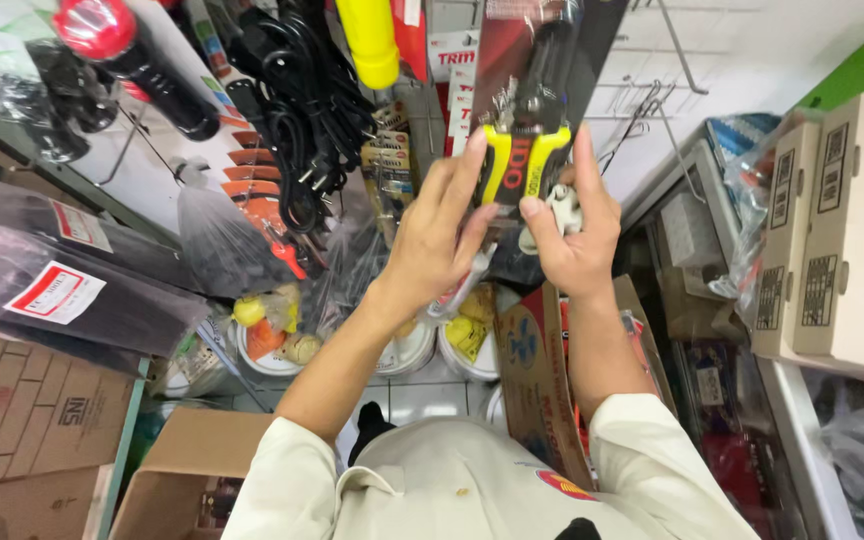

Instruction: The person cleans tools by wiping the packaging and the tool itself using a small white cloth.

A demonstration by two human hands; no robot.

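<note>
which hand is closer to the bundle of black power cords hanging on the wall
Left. The left hand is just right of the black power cords, holding the carded yellow-handled tool. The right hand grips the tool's far side, farther from the cords.

The tool pack (532,110) hangs on the wall, between the left hand (439,235) and the right hand (574,235). Cables (302,110) hang to its left. Boxes (832,230) stand on the right. Tubs (407,350) sit below the hands.
</note>
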